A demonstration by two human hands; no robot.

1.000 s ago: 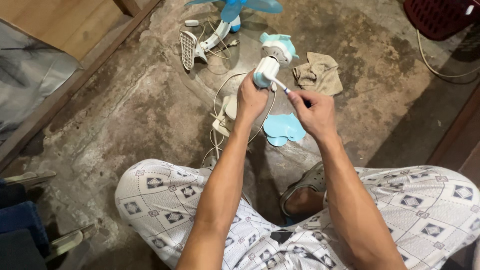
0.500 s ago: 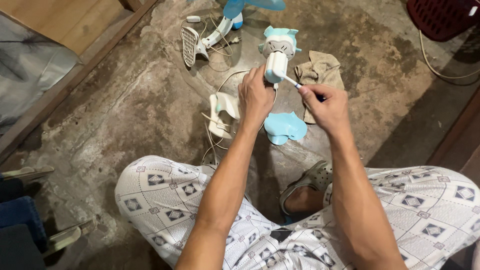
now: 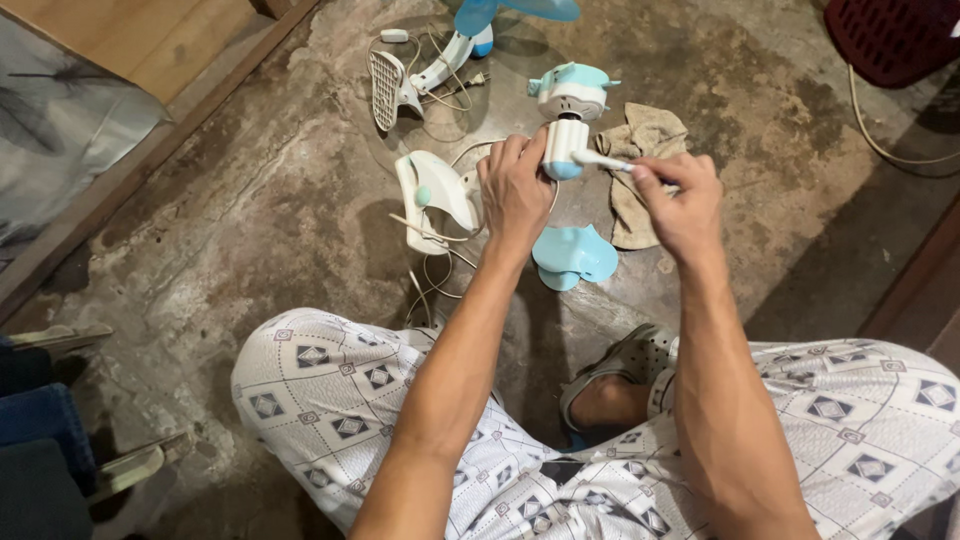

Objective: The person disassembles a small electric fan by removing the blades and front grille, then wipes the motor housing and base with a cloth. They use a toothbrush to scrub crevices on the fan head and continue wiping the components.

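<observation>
My left hand [image 3: 515, 190] grips the white-and-blue neck of a small fan motor unit [image 3: 568, 110], holding it above the concrete floor. My right hand [image 3: 683, 200] is closed around a slim white tool like a toothbrush [image 3: 603, 160], whose tip touches the neck of the motor unit. A white cord runs from the unit down to a white clip base [image 3: 430, 198] lying left of my left hand. A light blue plastic cover [image 3: 573, 256] lies on the floor below my hands.
Another white-and-blue clip fan [image 3: 440, 55] with its cord lies at the top. A beige rag [image 3: 640, 170] is under my right hand. A dark red basket [image 3: 890, 35] stands top right, a wooden board edge [image 3: 150, 150] at left. My patterned trousers [image 3: 330, 400] and sandal [image 3: 625, 365] are below.
Both hands and the motor unit have shifted right and slightly up. The white clip base has come out from behind my left hand and now lies in full view.
</observation>
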